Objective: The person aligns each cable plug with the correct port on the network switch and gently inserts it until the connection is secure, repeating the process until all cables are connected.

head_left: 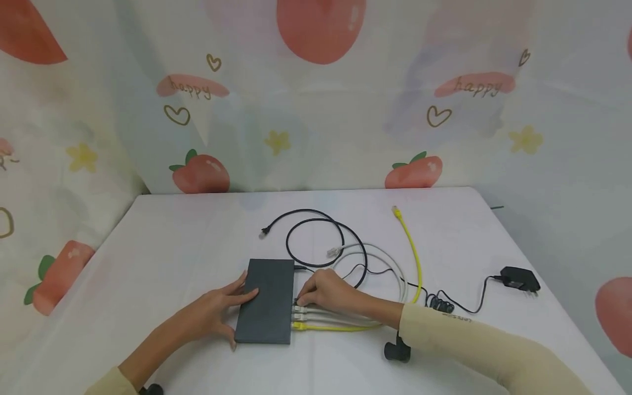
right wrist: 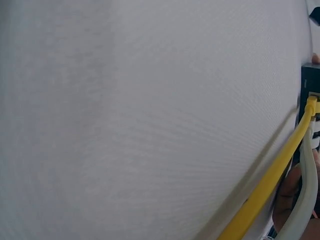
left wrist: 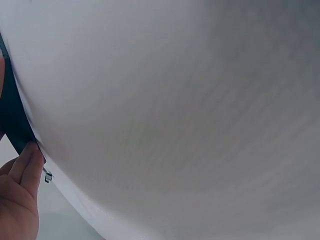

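A flat dark network switch (head_left: 269, 302) lies on the white table, its port side facing right. My left hand (head_left: 214, 312) braces its left side, with spread, mostly straight fingers on the top and edge and the thumb by the near corner. My right hand (head_left: 328, 291) pinches the black network cable (head_left: 362, 271) close to the ports; the fingers mostly hide its plug. Two white cable plugs (head_left: 299, 313) and a yellow cable plug (head_left: 299, 326) sit in neighbouring ports. In the right wrist view, the yellow cable (right wrist: 265, 190) runs from the switch (right wrist: 307, 80) beside a white cable (right wrist: 306, 192).
The loose end of the black cable (head_left: 264, 231) lies beyond the switch. Nearby are a white loose plug (head_left: 334, 252) and the yellow cable's free end (head_left: 396, 212). A black power adapter (head_left: 519, 278) rests at the right; its thin cord (head_left: 474, 311) leads leftward.
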A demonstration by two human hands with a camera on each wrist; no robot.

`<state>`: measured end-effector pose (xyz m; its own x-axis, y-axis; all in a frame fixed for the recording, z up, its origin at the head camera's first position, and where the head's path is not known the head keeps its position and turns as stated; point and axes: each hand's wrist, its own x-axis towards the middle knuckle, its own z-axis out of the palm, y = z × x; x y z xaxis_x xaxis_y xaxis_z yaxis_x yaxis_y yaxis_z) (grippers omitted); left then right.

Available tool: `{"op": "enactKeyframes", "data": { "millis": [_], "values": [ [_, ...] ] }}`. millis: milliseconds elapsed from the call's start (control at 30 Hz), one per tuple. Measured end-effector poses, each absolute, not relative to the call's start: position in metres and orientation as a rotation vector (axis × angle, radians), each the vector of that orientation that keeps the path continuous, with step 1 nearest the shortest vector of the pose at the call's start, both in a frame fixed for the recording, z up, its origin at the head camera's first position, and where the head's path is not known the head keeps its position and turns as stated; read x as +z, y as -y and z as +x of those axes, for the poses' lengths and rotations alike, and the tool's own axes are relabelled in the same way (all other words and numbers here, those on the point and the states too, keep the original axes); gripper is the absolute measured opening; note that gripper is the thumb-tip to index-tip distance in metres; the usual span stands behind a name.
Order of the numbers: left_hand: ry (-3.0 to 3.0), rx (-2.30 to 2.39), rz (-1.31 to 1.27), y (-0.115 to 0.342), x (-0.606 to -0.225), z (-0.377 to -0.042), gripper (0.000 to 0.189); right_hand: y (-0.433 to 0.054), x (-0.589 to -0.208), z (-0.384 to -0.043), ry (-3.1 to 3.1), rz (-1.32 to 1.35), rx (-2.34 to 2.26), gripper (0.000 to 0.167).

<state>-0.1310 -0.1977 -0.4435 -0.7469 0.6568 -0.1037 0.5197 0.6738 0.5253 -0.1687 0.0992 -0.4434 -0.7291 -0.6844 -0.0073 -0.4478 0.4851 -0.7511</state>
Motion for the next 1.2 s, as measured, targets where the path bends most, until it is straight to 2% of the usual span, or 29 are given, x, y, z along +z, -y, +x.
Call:
{"op": "enactKeyframes", "data": {
  "millis": [700, 1000, 1200],
  "values": [
    [-2.574, 0.766, 0.95, 0.201, -0.457, -0.136, 0.103, -0.107, -0.449, -0.173, -2.443, -0.962, -1.067, 0.008],
    [-2.55, 0.726, 0.939, 0.199, -0.455, -0.135, 0.103, -0.118, -0.448, -0.166, -2.551, -1.131, -0.98, 0.02],
    [-2.552, 0.722, 0.99, 0.202, -0.454, -0.133, 0.104, -0.139, -0.433, -0.159, -2.691, -1.111, -0.858, 0.03]
  ]
}}
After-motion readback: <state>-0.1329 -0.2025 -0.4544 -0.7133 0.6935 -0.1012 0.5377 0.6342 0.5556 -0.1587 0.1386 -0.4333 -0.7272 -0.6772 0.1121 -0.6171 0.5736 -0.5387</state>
